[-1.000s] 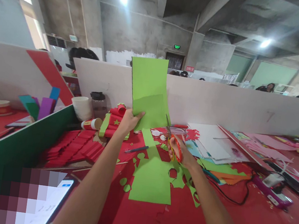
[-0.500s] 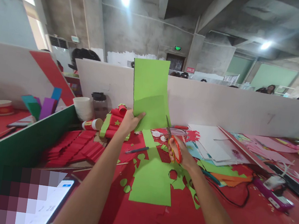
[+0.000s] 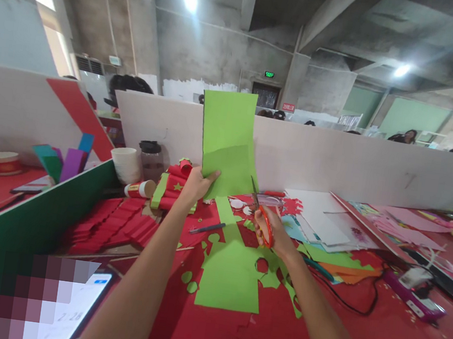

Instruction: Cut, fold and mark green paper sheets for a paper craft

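My left hand (image 3: 202, 183) pinches the lower left edge of a green paper sheet (image 3: 230, 125), which stands upright above the table with its right side curving. In my right hand (image 3: 272, 228) is a pair of scissors (image 3: 266, 219) with orange-red handles, the fingers in the loops. The blades point up at the sheet's lower right corner; whether they touch it I cannot tell. Below the hands a cut green paper piece (image 3: 230, 281) lies flat on the red tabletop (image 3: 204, 336). Green scraps (image 3: 270, 278) and small green rounds (image 3: 192, 287) surround it.
Stacked red paper strips (image 3: 114, 224), a glue bottle (image 3: 138, 188) and paper cups (image 3: 125, 163) stand left, beside a green divider (image 3: 38, 206). A dark pen (image 3: 208, 227) lies mid-table. White sheets (image 3: 320, 218) and a purple power strip (image 3: 414, 294) are right. A phone (image 3: 86, 301) is lower left.
Almost nothing differs. The view has shifted very slightly, while the green sheet and the scissors keep about the same place in my hands.
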The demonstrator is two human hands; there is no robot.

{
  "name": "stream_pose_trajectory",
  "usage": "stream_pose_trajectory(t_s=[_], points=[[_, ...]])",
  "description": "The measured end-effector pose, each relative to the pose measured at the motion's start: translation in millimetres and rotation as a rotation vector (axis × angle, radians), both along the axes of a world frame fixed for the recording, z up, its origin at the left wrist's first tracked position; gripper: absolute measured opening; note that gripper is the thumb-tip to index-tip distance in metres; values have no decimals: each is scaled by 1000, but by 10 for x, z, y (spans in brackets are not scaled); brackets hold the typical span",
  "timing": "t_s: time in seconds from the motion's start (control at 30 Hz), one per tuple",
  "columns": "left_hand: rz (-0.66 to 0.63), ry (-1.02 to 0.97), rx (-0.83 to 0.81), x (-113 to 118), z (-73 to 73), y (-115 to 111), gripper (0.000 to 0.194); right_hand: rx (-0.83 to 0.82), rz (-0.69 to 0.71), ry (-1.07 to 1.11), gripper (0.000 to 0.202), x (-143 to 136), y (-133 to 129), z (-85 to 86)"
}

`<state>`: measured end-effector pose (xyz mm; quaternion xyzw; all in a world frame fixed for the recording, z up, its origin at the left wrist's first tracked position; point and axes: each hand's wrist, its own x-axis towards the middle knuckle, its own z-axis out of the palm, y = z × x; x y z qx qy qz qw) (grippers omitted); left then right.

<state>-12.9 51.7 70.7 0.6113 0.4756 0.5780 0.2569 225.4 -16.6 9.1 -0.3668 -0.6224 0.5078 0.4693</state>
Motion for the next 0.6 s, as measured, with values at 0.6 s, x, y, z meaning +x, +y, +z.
stream_pose_trajectory(t_s=[0.6], points=[[-67, -47, 6, -7, -28, 31, 33, 20, -25, -33, 45, -11, 39, -33]])
